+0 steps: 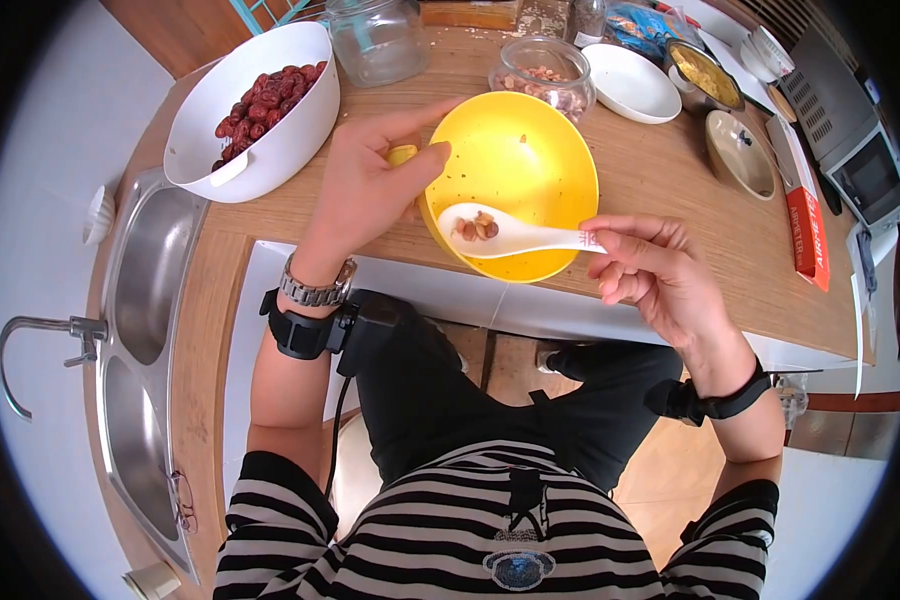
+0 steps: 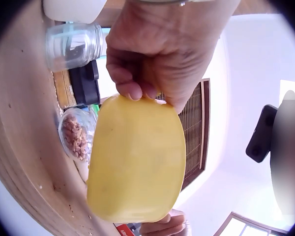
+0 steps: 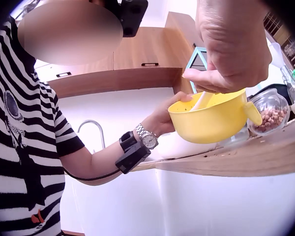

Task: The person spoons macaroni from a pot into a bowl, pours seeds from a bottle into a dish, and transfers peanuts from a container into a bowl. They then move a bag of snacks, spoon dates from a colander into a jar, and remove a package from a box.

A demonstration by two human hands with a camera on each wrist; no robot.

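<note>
My left hand (image 1: 365, 185) holds a yellow bowl (image 1: 545, 150) at its left side, thumb over the rim by a small handle. The bowl is up off the counter near its front edge, and tilted. A few small dark bits cling to its inside. My right hand (image 1: 665, 275) pinches the handle of a white soup spoon (image 1: 535, 240) between thumb and fingers. Small brown pieces (image 1: 477, 230) lie in the spoon's scoop, over the bowl. The left wrist view shows the outside of the bowl (image 2: 137, 162), which hides its contents there.
A white basket (image 1: 195, 150) of red dates stands back left, beside an empty glass jar (image 1: 378, 45). Behind the bowl are a glass jar (image 1: 560, 80) of pinkish nuts and a white dish (image 1: 630, 85). A beige bowl (image 1: 735, 155) and red box (image 1: 808, 235) stand right; the sink (image 1: 150, 290) is left.
</note>
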